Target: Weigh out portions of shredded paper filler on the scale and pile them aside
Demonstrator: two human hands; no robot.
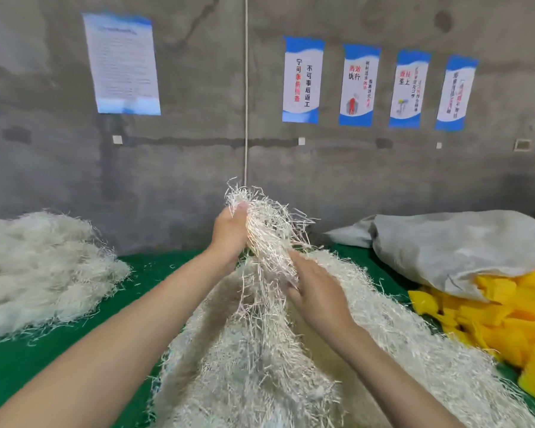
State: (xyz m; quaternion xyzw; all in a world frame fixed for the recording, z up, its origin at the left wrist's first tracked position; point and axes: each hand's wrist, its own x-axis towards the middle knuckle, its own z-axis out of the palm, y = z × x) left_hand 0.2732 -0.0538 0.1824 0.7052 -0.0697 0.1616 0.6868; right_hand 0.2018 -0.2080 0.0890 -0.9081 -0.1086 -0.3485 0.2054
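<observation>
A big heap of white shredded paper filler covers the middle of the green table. My left hand grips the top of a raised tuft of white shreds, lifted above the heap. Lower down, my right hand closes on the same tuft where its strands trail into the heap. A second pile of white shreds lies apart at the left. No scale is in view.
A grey sack lies at the right, against the concrete wall. Yellow shredded paper spills out below the sack. Posters hang on the wall, and a thin cord runs down it behind the tuft.
</observation>
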